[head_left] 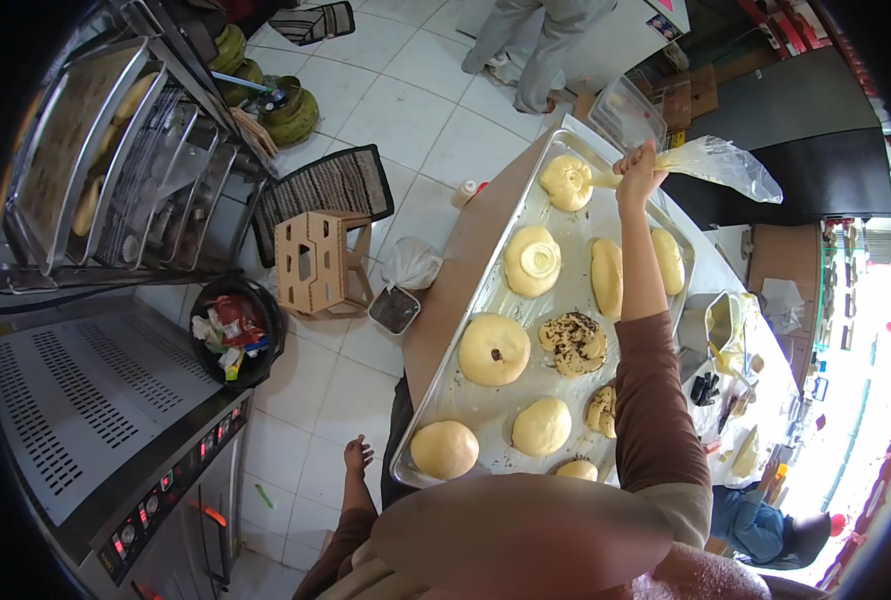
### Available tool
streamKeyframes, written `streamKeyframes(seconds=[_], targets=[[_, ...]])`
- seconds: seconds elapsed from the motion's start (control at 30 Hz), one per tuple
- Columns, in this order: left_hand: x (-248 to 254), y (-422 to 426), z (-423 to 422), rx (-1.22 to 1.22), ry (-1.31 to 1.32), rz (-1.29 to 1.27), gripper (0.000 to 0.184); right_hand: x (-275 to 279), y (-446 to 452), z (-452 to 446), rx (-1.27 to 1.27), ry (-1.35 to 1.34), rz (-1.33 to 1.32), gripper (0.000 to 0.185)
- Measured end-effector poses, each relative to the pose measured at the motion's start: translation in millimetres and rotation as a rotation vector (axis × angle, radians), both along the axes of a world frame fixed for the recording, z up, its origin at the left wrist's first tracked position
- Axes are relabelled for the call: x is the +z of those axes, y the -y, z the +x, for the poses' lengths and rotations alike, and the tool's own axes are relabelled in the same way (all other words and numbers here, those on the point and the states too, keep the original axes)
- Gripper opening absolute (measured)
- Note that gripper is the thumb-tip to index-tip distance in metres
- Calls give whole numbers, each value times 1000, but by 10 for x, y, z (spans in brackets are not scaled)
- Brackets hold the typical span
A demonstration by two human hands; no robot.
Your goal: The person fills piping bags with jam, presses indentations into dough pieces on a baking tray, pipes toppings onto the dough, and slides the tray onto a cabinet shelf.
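My right hand (641, 172) is closed round a clear plastic piping bag (710, 165) with pale yellow filling. The bag's narrow end points left at a round dough bun (566, 184) with piped cream on top, at the tray's far end. Below it on the metal baking tray (455, 405) sits another bun with a cream swirl (532, 262). Two long dough pieces (607, 275) lie nearer my forearm. Closer to me are a bun with a dark spot (494, 349), dark-sprinkled dough (573, 344) and plain rounds (542, 427). My left hand (358, 455) hangs beside the tray, holding nothing, fingers loosely apart.
An oven (115, 420) and a tray rack (95, 160) stand at left. A trash bin (235, 330), a folding stool (315, 265) and a small tub (394, 310) are on the floor. Another person's legs (545, 45) show beyond the table; a second person (765, 525) is lower right.
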State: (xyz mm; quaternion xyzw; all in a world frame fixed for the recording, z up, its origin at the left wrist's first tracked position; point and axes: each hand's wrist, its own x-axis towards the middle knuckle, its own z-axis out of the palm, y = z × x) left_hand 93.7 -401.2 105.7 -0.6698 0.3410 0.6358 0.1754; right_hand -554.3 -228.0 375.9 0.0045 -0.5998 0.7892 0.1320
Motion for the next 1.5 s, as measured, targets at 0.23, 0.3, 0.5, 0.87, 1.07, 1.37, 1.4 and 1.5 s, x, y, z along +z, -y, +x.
streamKeyframes(seconds=[0.23,0.3,0.5,0.87,1.07,1.37,1.4,1.5], targets=[[-41,-10,-29,2,-12,-2,25,6,125,166,124,0,-51,30],[-10,-6,-39,1,-20,-2,26,6,179,122,128,-22,-77,29],[32,0,-52,-12,28,5,25,5,202,-61,5,-55,-31,27],[-9,1,-104,-23,0,-17,22,49,12,145,66,10,0,29],[2,1,-87,-7,-4,-10,22,37,169,114,157,-39,-71,27],[18,7,-95,-23,-7,-14,21,29,139,-121,-114,-32,-10,34],[9,11,-97,-22,-10,-12,21,22,85,-128,-90,-42,-3,33],[-29,14,-98,-19,-5,-7,22,3,-48,-48,-42,-40,11,29]])
